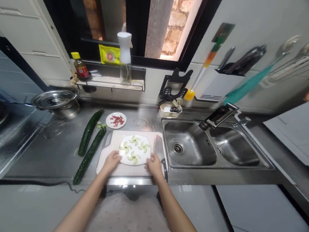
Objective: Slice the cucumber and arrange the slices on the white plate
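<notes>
Between my hands is a white plate (pixel 124 159) bearing cucumber slices (pixel 133 158) laid out in several pinwheel flower shapes. My left hand (pixel 112 162) grips its left edge, and my right hand (pixel 153 165) grips the right edge. Beneath the plate lies a pale pink cutting board (pixel 106 162); whether the plate touches it I cannot tell. A kitchen knife (pixel 164 168) with a black handle rests along the board's right side, close to my right hand. Left of the board lie two long cucumbers (pixel 89 157) (pixel 89 131), with a few cut pieces (pixel 101 126) near their far ends.
Behind the board sits a small white plate (pixel 110 122) of chopped red bits. A lidded steel pot (pixel 65 107) stands at the back left. To the right is a double sink (pixel 192 143) with a black faucet (pixel 217 116). A small caddy (pixel 168 113) stands by the wall.
</notes>
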Demonstrator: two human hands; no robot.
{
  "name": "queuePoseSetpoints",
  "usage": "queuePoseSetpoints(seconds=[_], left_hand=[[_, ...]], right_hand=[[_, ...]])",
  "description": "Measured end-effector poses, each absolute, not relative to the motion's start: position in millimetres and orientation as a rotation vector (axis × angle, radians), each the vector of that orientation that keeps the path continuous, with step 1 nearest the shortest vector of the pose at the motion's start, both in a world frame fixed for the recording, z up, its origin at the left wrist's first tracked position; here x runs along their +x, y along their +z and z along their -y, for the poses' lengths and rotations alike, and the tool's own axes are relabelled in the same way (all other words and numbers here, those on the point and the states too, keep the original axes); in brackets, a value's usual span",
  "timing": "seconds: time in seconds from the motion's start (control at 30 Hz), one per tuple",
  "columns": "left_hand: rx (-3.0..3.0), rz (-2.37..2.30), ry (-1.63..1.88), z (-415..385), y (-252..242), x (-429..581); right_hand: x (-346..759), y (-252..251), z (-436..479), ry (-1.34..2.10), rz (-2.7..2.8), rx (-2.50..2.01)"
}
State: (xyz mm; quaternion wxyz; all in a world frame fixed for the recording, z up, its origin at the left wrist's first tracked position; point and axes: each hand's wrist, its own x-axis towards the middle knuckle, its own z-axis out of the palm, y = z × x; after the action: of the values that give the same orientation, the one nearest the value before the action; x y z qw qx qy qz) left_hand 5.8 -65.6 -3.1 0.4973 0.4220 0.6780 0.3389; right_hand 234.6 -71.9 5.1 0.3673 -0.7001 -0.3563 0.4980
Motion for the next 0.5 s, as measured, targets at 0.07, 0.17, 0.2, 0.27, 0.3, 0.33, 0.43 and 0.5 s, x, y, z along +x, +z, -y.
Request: queuePoseSetpoints(seconds=[0.07, 0.17, 0.2, 0.27, 0.3, 0.33, 0.43, 0.5], left_hand=[[0.934, -1.565, 0.84, 70, 4, 6], [0.812, -1.432, 0.871, 78, 13, 4], [0.784, -1.402, 0.887, 81, 16, 3], [0.746, -1.366, 0.907, 87, 22, 0], [0.736, -1.356, 0.927, 90, 25, -1], [0.731, -1.344, 0.948, 93, 28, -2], [0.709, -1.305, 0.981, 103, 34, 1], [0.692, -1.27, 0.997, 110, 37, 6]], right_hand=[[236, 11, 74, 1.307, 0.891, -1.737], [240, 20, 81, 1.34, 0.885, -1.638], [240, 23, 84, 1.351, 0.871, -1.617], [241, 28, 90, 1.393, 0.805, -1.588], [241, 30, 93, 1.423, 0.758, -1.572], [241, 33, 96, 1.459, 0.704, -1.55], [238, 42, 104, 1.576, 0.536, -1.433], [236, 48, 108, 1.655, 0.449, -1.319]])
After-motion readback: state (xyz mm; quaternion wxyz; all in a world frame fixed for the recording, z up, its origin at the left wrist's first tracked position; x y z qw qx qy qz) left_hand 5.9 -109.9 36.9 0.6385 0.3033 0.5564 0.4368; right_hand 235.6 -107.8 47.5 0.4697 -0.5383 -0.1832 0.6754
